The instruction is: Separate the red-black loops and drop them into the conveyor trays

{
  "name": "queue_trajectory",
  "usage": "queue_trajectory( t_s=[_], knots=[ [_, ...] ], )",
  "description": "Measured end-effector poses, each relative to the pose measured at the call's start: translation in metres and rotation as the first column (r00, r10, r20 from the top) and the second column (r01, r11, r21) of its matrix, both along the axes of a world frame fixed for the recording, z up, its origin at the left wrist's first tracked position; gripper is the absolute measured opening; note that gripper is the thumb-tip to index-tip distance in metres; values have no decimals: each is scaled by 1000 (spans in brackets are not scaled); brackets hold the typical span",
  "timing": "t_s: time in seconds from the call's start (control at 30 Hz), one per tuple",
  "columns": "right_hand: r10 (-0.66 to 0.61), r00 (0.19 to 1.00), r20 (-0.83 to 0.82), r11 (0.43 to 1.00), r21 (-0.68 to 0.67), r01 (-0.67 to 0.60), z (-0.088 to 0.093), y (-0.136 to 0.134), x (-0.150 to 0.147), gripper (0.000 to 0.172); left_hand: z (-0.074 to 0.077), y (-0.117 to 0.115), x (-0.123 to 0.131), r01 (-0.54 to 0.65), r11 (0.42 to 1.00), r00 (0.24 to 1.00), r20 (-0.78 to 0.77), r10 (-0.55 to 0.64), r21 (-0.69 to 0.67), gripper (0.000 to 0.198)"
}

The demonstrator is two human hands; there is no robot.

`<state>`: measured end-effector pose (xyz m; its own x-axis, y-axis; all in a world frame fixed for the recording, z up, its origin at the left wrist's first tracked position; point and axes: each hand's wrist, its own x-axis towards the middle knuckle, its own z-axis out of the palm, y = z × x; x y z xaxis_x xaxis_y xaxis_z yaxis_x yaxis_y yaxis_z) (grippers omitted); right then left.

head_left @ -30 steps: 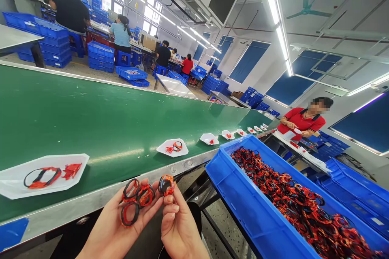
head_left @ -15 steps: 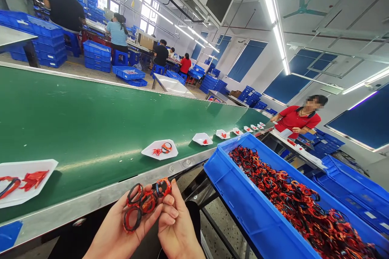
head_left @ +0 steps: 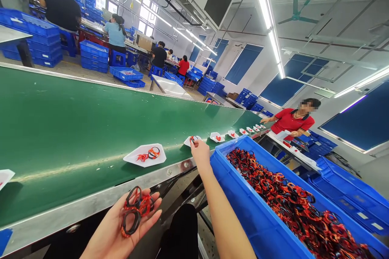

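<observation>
My left hand (head_left: 127,218) is palm up near the belt's front edge, its fingers loosely curled under a few red-orange and black ring-shaped bands (head_left: 131,222). My right hand (head_left: 200,151) reaches forward over the conveyor, its fingertips pinching one such band (head_left: 192,140) at a white tray (head_left: 187,143). The fingers partly cover that tray; I cannot tell whether the band touches it. To its left, another white tray (head_left: 130,157) holds a band (head_left: 153,153) and a small red piece (head_left: 142,158).
A green conveyor belt (head_left: 75,117) runs past me, with more white trays (head_left: 216,133) farther along. On the right stands a blue bin (head_left: 243,206) heaped with bands. A co-worker in red (head_left: 291,123) stands at the far end; other people sit behind the belt.
My right hand has left my left hand and stretched out to a tray with one band. The trays have shifted left along the belt. My left hand still holds the other bands.
</observation>
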<state>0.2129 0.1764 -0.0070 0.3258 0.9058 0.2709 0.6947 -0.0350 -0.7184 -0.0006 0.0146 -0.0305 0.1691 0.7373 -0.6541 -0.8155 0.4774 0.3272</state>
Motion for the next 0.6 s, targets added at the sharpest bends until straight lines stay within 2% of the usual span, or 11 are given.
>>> queue_trajectory(
  t_s=[0.1, 0.2, 0.27, 0.37, 0.4, 0.47, 0.53, 0.6],
  knots=[
    [46, 997, 66, 999, -19, -44, 3, -11, -11, 27, 4, 1, -3, 5, 1000, 1000, -9, -4, 30, 22],
    [219, 973, 70, 975, -45, -216, 8, -50, -38, 33, 1, 2, -4, 24, 999, 1000, -7, -24, 37, 21],
    [432, 901, 20, 901, -56, -431, 9, -81, -58, 29, -3, 2, -3, 46, 998, 999, -6, -45, 48, 20],
    [708, 704, -59, 703, -39, -710, 9, -117, -78, 34, -4, 0, 0, 74, 993, 997, -6, -74, 89, 17],
    [750, 658, -68, 657, -37, -753, 8, -123, -81, 37, -3, -2, 1, 96, 991, 995, 4, -97, 96, 16],
    [781, 621, -70, 619, -50, -784, 7, -130, -82, 35, 2, -6, 3, 144, 984, 989, 24, -147, 100, 15],
    [784, 616, -75, 614, -47, -788, 6, -130, -80, 28, 9, -10, 5, 188, 978, 982, 20, -190, 95, 17],
    [769, 634, -81, 633, -38, -773, 5, -129, -77, 23, 15, -13, 7, 213, 972, 977, -14, -213, 103, 23]
  ],
)
